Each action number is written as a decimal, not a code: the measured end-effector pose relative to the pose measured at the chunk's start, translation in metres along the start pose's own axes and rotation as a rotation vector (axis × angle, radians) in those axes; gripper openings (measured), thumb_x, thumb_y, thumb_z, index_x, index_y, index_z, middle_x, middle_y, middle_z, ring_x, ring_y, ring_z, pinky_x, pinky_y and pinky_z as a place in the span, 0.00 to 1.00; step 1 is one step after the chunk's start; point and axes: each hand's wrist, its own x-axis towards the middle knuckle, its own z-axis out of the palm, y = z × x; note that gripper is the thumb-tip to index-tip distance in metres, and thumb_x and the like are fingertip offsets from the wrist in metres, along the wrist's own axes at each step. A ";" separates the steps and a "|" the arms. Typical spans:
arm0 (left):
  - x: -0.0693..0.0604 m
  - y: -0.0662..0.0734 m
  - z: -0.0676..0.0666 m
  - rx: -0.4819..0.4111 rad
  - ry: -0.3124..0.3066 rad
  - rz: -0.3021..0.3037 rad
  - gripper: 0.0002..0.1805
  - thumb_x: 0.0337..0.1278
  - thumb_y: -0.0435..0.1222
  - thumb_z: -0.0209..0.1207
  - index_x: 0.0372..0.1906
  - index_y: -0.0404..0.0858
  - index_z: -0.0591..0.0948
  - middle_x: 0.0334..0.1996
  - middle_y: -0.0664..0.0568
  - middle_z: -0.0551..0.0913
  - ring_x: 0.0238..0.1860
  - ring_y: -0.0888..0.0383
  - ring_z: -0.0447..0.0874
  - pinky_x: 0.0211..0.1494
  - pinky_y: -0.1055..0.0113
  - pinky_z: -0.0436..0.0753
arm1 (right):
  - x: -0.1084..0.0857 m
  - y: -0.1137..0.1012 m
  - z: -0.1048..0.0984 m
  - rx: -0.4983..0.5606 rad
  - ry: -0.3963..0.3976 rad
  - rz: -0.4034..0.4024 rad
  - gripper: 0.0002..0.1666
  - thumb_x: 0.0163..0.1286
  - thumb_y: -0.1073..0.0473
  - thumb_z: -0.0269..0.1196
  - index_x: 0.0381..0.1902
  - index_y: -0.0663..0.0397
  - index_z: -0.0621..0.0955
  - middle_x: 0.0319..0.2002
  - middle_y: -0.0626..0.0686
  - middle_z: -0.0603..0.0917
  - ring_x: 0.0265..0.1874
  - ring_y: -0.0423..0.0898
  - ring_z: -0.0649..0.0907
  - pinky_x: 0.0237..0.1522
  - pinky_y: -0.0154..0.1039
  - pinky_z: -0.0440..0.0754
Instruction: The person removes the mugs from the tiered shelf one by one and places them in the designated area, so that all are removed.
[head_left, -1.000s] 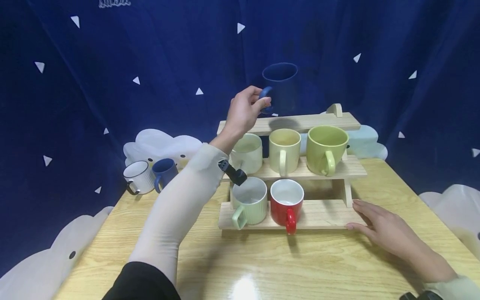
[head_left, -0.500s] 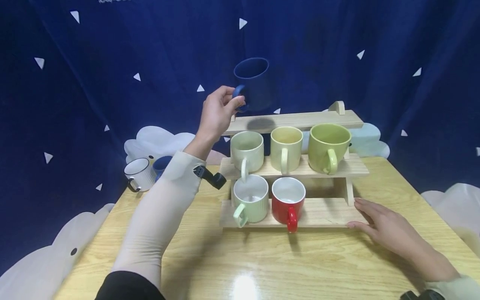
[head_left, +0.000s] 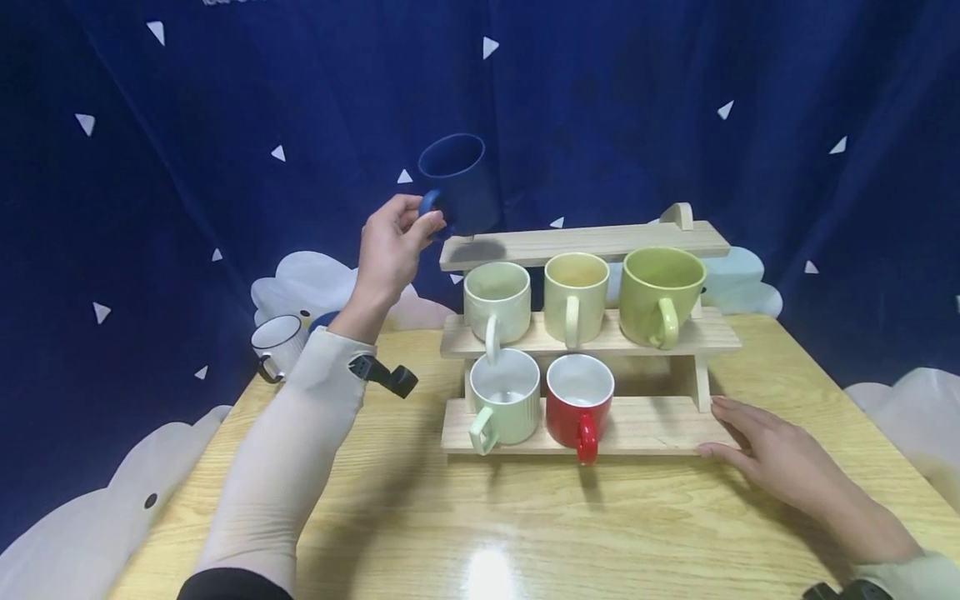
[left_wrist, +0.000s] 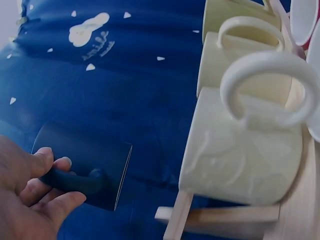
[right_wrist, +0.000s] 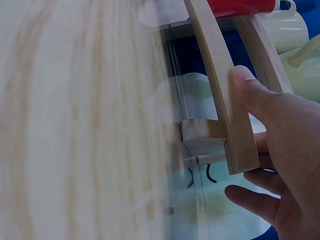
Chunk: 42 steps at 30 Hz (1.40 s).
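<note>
My left hand (head_left: 390,250) pinches the handle of a dark blue mug (head_left: 468,193), held upright in the air by the left end of the top shelf. In the left wrist view, thumb and fingertips close on the handle of this blue mug (left_wrist: 100,152). My right hand (head_left: 787,462) holds the right end of the wooden rack's bottom shelf (head_left: 660,425), thumb at the front edge and fingers around the end. The right wrist view has the thumb on the wooden board (right_wrist: 227,100). On the bottom shelf are a pale green mug (head_left: 510,408) and a red mug (head_left: 573,417).
The middle shelf bears a pale grey-green mug (head_left: 498,304), a cream-yellow mug (head_left: 577,300) and a wide green mug (head_left: 656,292). A white mug with a dark rim (head_left: 281,346) stands back left on the table (head_left: 405,517). Another blue mug (head_left: 324,319) is mostly hidden by my left arm.
My left hand has carried the blue mug leftward from over the top shelf to its left end, lowering it slightly at the last. The right hand stays on the rack.
</note>
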 end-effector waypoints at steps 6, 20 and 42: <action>-0.006 -0.011 -0.016 0.014 0.035 -0.002 0.13 0.65 0.35 0.62 0.49 0.31 0.79 0.44 0.42 0.86 0.46 0.53 0.86 0.51 0.68 0.82 | 0.000 0.003 0.000 0.001 -0.006 0.009 0.43 0.56 0.40 0.72 0.59 0.66 0.77 0.57 0.68 0.78 0.53 0.69 0.76 0.48 0.65 0.72; -0.023 -0.051 -0.046 0.050 0.130 -0.089 0.15 0.67 0.35 0.60 0.53 0.30 0.77 0.45 0.40 0.85 0.48 0.51 0.85 0.52 0.69 0.81 | -0.001 0.004 -0.003 0.003 -0.007 0.021 0.43 0.55 0.40 0.72 0.60 0.64 0.78 0.57 0.67 0.78 0.54 0.69 0.76 0.48 0.65 0.72; -0.056 -0.122 -0.060 0.203 0.207 -0.152 0.15 0.64 0.36 0.62 0.50 0.29 0.79 0.43 0.41 0.86 0.43 0.50 0.87 0.43 0.73 0.82 | 0.000 0.002 0.000 0.003 -0.004 0.012 0.43 0.54 0.40 0.73 0.60 0.63 0.78 0.57 0.66 0.78 0.53 0.68 0.77 0.48 0.64 0.73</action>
